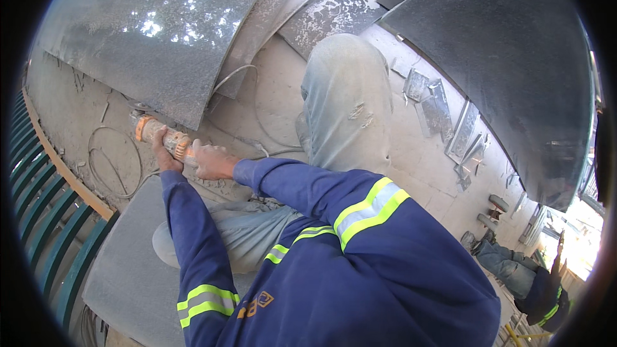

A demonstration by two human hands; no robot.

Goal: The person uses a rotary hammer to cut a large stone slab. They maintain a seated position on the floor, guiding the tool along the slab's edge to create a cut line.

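Observation:
Both of my hands grip a dusty orange-and-grey angle grinder (pixel 150 130). My left hand (pixel 166 149) wraps round the middle of its body. Behind it, my right hand (pixel 214 160) is closed on the rear end. The grinder's head is at the lower edge of a large dark, glossy stone slab (pixel 148 32). Whether its disc touches the stone, I cannot tell; dust and the small size hide it. A pale cable (pixel 256 99) loops over the dusty floor near the slab and the grinder.
At the left curves a green slatted railing (pixel 54 218). A grey slab (pixel 128 270) lies beside my bent leg. Another big dark slab (pixel 495 58) stands at the right, with broken stone offcuts (pixel 440 109) beneath it. A co-worker (pixel 514 276) is at the lower right.

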